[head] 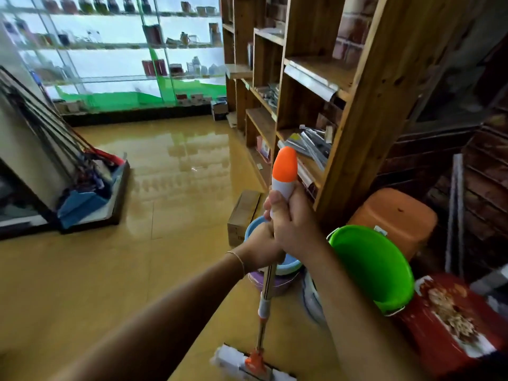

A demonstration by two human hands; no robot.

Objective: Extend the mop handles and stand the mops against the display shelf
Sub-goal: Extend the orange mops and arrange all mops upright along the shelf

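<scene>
A mop stands upright in front of me, its white flat head (242, 361) on the yellow floor and its metal pole (268, 284) rising to a white grip with an orange cap (284, 166). My right hand (294, 224) grips the white top grip. Just below it my left hand (259, 246) grips the metal pole. A grey and orange collar (263, 309) sits lower on the pole. Several other mops (55, 138) lean against the white display at the left, their heads (90, 199) on the floor.
A wooden shelf unit (354, 105) stands right beside the mop. Below it are a green bucket (371, 268), an orange stool (395, 215), a blue basin (253, 229), a cardboard box (242, 213) and a red stool (453, 320). Glass shelves (123, 50) line the far wall.
</scene>
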